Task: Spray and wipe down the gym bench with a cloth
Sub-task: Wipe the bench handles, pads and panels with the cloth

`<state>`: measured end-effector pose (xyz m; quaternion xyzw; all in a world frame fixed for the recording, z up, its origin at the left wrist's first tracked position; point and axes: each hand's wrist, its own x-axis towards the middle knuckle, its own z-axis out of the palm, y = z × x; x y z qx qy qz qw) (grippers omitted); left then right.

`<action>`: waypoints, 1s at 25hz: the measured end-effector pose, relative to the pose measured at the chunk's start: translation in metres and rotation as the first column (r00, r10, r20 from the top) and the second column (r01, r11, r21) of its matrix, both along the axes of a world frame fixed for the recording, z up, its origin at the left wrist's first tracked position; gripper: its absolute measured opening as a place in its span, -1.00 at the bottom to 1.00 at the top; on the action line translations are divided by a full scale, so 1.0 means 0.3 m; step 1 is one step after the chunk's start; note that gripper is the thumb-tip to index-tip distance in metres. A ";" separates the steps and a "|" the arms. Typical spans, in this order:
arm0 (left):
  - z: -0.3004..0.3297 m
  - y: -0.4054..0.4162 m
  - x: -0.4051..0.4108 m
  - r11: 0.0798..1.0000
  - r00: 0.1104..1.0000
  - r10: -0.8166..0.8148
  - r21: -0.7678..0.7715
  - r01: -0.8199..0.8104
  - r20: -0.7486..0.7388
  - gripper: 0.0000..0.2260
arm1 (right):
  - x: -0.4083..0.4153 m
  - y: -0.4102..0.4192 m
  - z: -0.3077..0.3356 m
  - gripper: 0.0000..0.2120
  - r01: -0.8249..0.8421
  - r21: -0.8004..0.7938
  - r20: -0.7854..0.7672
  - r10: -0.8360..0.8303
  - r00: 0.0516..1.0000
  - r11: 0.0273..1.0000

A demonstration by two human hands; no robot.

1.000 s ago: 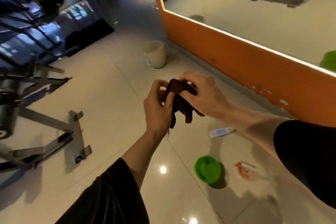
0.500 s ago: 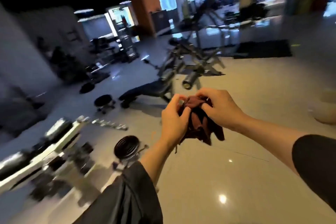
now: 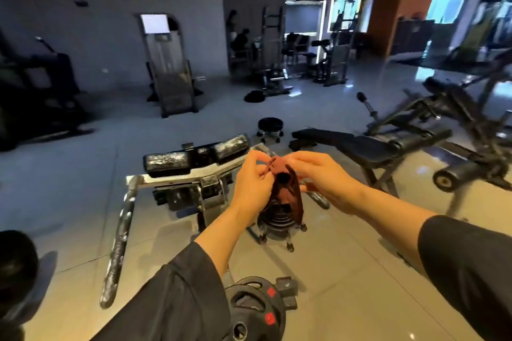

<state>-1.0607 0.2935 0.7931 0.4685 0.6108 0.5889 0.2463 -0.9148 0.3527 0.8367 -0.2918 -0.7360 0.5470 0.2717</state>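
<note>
A dark reddish-brown cloth (image 3: 286, 194) hangs bunched between my hands at the middle of the view. My left hand (image 3: 253, 187) pinches its upper left edge. My right hand (image 3: 324, 177) grips its top from the right. A black padded gym bench (image 3: 357, 145) stands on the floor behind my right hand, out of reach. A machine with cracked black pads (image 3: 194, 156) on a white frame sits just behind my left hand. No spray bottle is in view.
A black weight plate with red marks (image 3: 255, 310) lies on the tiled floor near my left sleeve. A small wheeled stack of plates (image 3: 277, 225) sits under the cloth. A round black stool (image 3: 270, 126) and several machines stand further back.
My head has swung left, from the orange wall and green bowl to the gym floor with the benches. Both hands have kept hold of the cloth and reworked it.
</note>
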 end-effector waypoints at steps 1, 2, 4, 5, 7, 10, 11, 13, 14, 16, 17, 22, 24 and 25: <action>-0.007 0.023 -0.038 1.000 1.000 0.019 -0.010 -0.019 0.014 -0.75 | -0.048 0.040 -0.008 -0.78 -0.040 0.001 0.010 0.040 0.999 0.999; -0.012 0.036 -0.072 0.999 0.999 0.035 -0.017 -0.035 0.030 -0.77 | -0.090 0.073 -0.017 -0.79 -0.074 0.007 0.025 0.074 0.997 0.997; -0.016 0.044 -0.138 0.996 0.995 0.090 -0.018 -0.090 0.041 -0.85 | -0.179 0.127 -0.032 -0.73 -0.138 0.033 0.063 0.136 0.989 0.990; -0.010 0.039 -0.171 0.992 0.991 0.125 -0.018 -0.124 0.036 -0.91 | -0.234 0.153 -0.041 -0.70 -0.176 0.050 0.073 0.172 0.982 0.983; 0.014 0.007 -0.223 0.982 0.981 0.191 -0.011 -0.191 0.044 -0.97 | -0.354 0.193 -0.063 -0.69 -0.276 0.080 0.062 0.271 0.961 0.958; 0.028 -0.069 -0.287 0.931 0.931 0.364 0.008 -0.365 0.037 -0.95 | -0.535 0.186 -0.086 -0.72 -0.451 0.149 0.061 0.447 0.892 0.880; 0.022 -0.096 -0.306 0.909 0.908 0.416 0.001 -0.417 0.042 -0.95 | -0.585 0.173 -0.095 -0.73 -0.488 0.183 0.069 0.484 0.872 0.853; -0.007 -0.159 -0.341 0.848 0.848 0.529 -0.013 -0.529 0.026 -0.94 | -0.676 0.134 -0.123 -0.79 -0.564 0.233 0.078 0.563 0.823 0.792; -0.024 -0.192 -0.357 0.813 0.813 0.582 -0.019 -0.582 0.015 -0.93 | -0.714 0.110 -0.140 -0.83 -0.602 0.256 0.082 0.603 0.793 0.757; -0.071 -0.260 -0.383 0.753 0.754 0.657 -0.060 -0.655 0.020 -0.91 | -0.783 0.056 -0.193 -0.84 -0.662 0.289 0.100 0.666 0.739 0.691; -0.101 -0.293 -0.395 0.735 0.735 0.677 -0.089 -0.672 0.038 -0.90 | -0.814 0.027 -0.224 -0.84 -0.683 0.283 0.110 0.685 0.720 0.673; -0.231 -0.365 -0.526 0.676 0.678 0.734 -0.143 -0.723 0.037 -0.84 | -0.971 -0.028 -0.368 -0.85 -0.728 0.222 0.185 0.705 0.685 0.649; -0.271 -0.375 -0.626 0.618 0.632 0.775 -0.193 -0.762 -0.013 -0.82 | -1.042 -0.018 -0.396 -0.84 -0.720 0.203 0.239 0.680 0.693 0.663; -0.291 -0.381 -0.679 0.593 0.614 0.788 -0.217 -0.776 -0.044 -0.81 | -1.082 -0.007 -0.406 -0.83 -0.704 0.216 0.277 0.649 0.709 0.677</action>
